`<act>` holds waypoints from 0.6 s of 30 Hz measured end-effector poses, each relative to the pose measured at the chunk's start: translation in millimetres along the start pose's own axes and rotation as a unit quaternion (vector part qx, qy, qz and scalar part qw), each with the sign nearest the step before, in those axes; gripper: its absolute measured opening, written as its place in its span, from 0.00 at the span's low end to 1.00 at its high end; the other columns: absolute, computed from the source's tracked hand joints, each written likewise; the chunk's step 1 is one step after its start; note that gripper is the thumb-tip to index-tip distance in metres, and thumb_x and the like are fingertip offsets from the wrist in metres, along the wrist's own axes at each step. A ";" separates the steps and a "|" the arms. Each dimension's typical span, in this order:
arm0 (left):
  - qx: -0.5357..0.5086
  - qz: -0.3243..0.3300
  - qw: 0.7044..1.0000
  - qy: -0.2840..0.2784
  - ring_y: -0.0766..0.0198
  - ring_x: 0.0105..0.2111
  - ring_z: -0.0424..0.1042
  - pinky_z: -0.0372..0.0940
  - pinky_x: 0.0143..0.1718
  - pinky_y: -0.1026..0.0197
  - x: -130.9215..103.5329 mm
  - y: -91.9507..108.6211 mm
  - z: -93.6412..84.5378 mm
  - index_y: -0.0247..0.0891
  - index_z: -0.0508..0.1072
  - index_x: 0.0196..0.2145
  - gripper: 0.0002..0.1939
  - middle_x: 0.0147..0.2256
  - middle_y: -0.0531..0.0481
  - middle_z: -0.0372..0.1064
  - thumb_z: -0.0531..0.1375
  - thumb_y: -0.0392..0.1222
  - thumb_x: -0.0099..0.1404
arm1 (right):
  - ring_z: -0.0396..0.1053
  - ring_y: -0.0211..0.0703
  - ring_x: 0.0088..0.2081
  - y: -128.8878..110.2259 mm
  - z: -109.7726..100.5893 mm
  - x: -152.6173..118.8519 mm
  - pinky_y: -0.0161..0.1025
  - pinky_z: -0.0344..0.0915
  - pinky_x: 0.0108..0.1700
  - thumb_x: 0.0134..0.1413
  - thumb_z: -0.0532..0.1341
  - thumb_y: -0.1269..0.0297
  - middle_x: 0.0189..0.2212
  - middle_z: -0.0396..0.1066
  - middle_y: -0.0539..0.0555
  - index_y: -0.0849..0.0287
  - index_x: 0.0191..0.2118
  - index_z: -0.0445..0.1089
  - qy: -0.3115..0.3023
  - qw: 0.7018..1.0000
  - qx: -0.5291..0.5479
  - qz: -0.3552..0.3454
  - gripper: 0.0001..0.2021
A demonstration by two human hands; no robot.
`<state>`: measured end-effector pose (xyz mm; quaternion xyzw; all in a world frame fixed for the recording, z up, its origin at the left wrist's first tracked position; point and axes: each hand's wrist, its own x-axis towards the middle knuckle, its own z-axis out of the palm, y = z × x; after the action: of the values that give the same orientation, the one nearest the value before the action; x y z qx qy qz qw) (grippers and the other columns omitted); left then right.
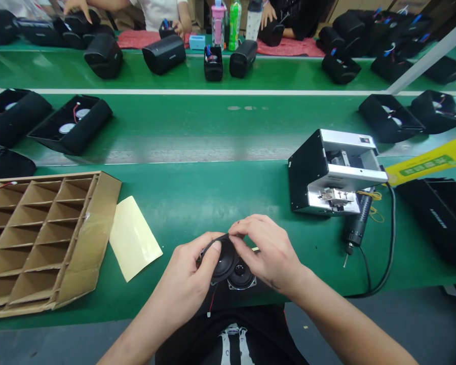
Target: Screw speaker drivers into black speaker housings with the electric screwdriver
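My left hand grips a round black speaker driver just over the near edge of the green bench, thumb across its front rim. The fingertips of my right hand pinch the upper edge of the same driver, at its dark rim. Whether a separate thin ring lies under those fingertips I cannot tell. A second speaker driver with a metal frame lies beside it, partly covered by my right hand. A red wire with a small white connector hangs below the held driver.
At left stand a divided cardboard box and a cream paper sheet. A silver-black machine, an electric screwdriver and a cable are at right. Black speaker housings line the bench; people's hands work across it.
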<state>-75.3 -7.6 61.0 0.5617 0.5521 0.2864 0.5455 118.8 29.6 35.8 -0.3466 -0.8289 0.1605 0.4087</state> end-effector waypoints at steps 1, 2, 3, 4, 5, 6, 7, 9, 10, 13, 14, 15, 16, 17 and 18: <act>0.008 0.009 1.000 0.013 0.64 0.41 0.76 0.71 0.42 0.62 -1.6 0.6 2.0 0.47 0.78 0.55 0.17 0.46 0.54 0.81 0.53 0.50 0.79 | 0.77 0.40 0.39 -1.7 1.6 -1.2 0.42 0.72 0.48 0.67 0.63 0.76 0.37 0.81 0.53 0.61 0.42 0.72 0.015 1.000 0.011 0.009 0.04; 0.017 0.018 0.999 0.026 0.64 0.41 0.77 0.71 0.43 0.62 -3.1 1.1 3.9 0.47 0.78 0.55 0.17 0.47 0.53 0.81 0.53 0.49 0.79 | 0.77 0.40 0.39 -3.3 2.8 -2.2 0.43 0.72 0.49 0.66 0.63 0.76 0.37 0.81 0.53 0.61 0.41 0.72 0.027 0.999 0.016 0.014 0.04; 0.028 0.028 0.999 0.036 0.64 0.41 0.77 0.72 0.43 0.62 -4.5 1.2 5.7 0.46 0.78 0.55 0.17 0.47 0.53 0.81 0.52 0.49 0.79 | 0.77 0.40 0.39 -4.6 3.6 -3.0 0.43 0.73 0.50 0.66 0.64 0.76 0.37 0.81 0.53 0.61 0.42 0.72 0.035 0.999 0.018 0.016 0.04; 0.039 0.038 0.997 0.047 0.63 0.41 0.77 0.72 0.43 0.61 -5.8 1.2 7.5 0.46 0.78 0.56 0.17 0.48 0.52 0.80 0.52 0.48 0.79 | 0.78 0.41 0.39 -5.8 4.0 -3.6 0.44 0.73 0.51 0.65 0.65 0.76 0.38 0.81 0.54 0.61 0.42 0.73 0.041 0.999 0.018 0.016 0.05; 0.052 0.049 0.996 0.057 0.63 0.42 0.78 0.73 0.43 0.61 -6.7 1.0 9.4 0.46 0.78 0.56 0.17 0.48 0.51 0.80 0.52 0.48 0.79 | 0.78 0.41 0.39 -6.9 4.3 -4.1 0.45 0.72 0.52 0.65 0.65 0.76 0.38 0.81 0.54 0.61 0.43 0.73 0.047 0.999 0.017 0.017 0.05; 0.067 0.062 0.993 0.070 0.63 0.43 0.78 0.73 0.43 0.61 -7.4 0.7 11.4 0.45 0.77 0.56 0.17 0.48 0.50 0.80 0.52 0.47 0.79 | 0.78 0.42 0.39 -7.9 4.5 -4.4 0.47 0.72 0.53 0.64 0.66 0.76 0.38 0.81 0.54 0.61 0.43 0.73 0.052 0.998 0.017 0.021 0.05; 0.085 0.077 0.990 0.085 0.63 0.43 0.79 0.74 0.44 0.61 -7.8 0.1 13.5 0.45 0.77 0.56 0.17 0.48 0.50 0.80 0.52 0.46 0.79 | 0.78 0.42 0.39 -9.0 4.8 -4.5 0.47 0.72 0.53 0.64 0.66 0.76 0.38 0.81 0.54 0.61 0.43 0.74 0.059 0.998 0.019 0.032 0.05; 0.124 0.115 0.977 0.128 0.63 0.45 0.79 0.74 0.46 0.61 -7.7 -1.5 18.3 0.43 0.77 0.55 0.15 0.49 0.48 0.80 0.52 0.42 0.79 | 0.78 0.43 0.40 -11.7 6.2 -4.2 0.47 0.73 0.50 0.64 0.65 0.76 0.37 0.81 0.54 0.60 0.42 0.74 0.077 0.995 0.034 0.062 0.05; 0.142 0.138 0.969 0.151 0.63 0.47 0.78 0.74 0.49 0.61 -7.4 -2.6 20.7 0.42 0.76 0.54 0.15 0.49 0.48 0.79 0.52 0.41 0.78 | 0.77 0.43 0.41 -13.4 7.1 -3.8 0.46 0.73 0.48 0.64 0.65 0.76 0.37 0.80 0.54 0.60 0.41 0.74 0.086 0.992 0.047 0.077 0.05; 0.177 0.195 0.944 0.201 0.64 0.53 0.76 0.72 0.56 0.62 -6.5 -7.5 26.5 0.40 0.74 0.54 0.14 0.53 0.46 0.76 0.53 0.36 0.77 | 0.76 0.44 0.43 -19.3 9.9 -1.9 0.43 0.74 0.46 0.63 0.66 0.77 0.38 0.78 0.56 0.61 0.41 0.76 0.116 0.984 0.089 0.106 0.05; 0.183 0.207 0.938 0.209 0.64 0.55 0.74 0.71 0.57 0.62 -6.6 -9.4 27.7 0.39 0.74 0.55 0.14 0.54 0.46 0.75 0.54 0.35 0.77 | 0.76 0.43 0.43 -21.1 10.4 -1.2 0.43 0.74 0.46 0.63 0.66 0.77 0.38 0.78 0.56 0.61 0.41 0.76 0.125 0.981 0.099 0.110 0.05; 0.187 0.215 0.934 0.215 0.64 0.57 0.73 0.70 0.59 0.62 -6.8 -11.3 28.5 0.39 0.73 0.56 0.14 0.55 0.45 0.74 0.54 0.34 0.76 | 0.76 0.43 0.42 -22.6 10.6 -0.4 0.42 0.74 0.46 0.62 0.66 0.77 0.38 0.77 0.56 0.61 0.41 0.76 0.132 0.979 0.106 0.113 0.05; 0.191 0.221 0.931 0.221 0.63 0.58 0.73 0.70 0.59 0.61 -7.1 -13.0 29.0 0.39 0.73 0.56 0.15 0.55 0.45 0.73 0.54 0.34 0.76 | 0.76 0.43 0.42 -23.9 10.6 0.3 0.42 0.74 0.46 0.62 0.66 0.77 0.37 0.77 0.56 0.61 0.41 0.76 0.136 0.978 0.108 0.114 0.05; 0.193 0.226 0.928 0.225 0.63 0.58 0.72 0.70 0.60 0.60 -7.6 -14.6 29.4 0.38 0.73 0.57 0.15 0.56 0.44 0.73 0.55 0.34 0.76 | 0.76 0.43 0.42 -24.9 10.5 0.9 0.42 0.74 0.45 0.62 0.66 0.76 0.37 0.77 0.55 0.61 0.41 0.76 0.136 0.978 0.108 0.115 0.05; 0.195 0.230 0.926 0.228 0.62 0.59 0.72 0.70 0.60 0.60 -8.1 -15.9 29.6 0.38 0.72 0.57 0.15 0.56 0.43 0.72 0.55 0.33 0.76 | 0.76 0.43 0.42 -25.6 10.5 1.4 0.43 0.73 0.45 0.63 0.66 0.76 0.36 0.77 0.54 0.60 0.40 0.76 0.134 0.979 0.107 0.115 0.05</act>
<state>-54.7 -27.2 41.4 0.6877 0.5625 0.4112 0.2038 98.6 12.7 44.2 -0.4120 -0.6995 0.2465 0.5294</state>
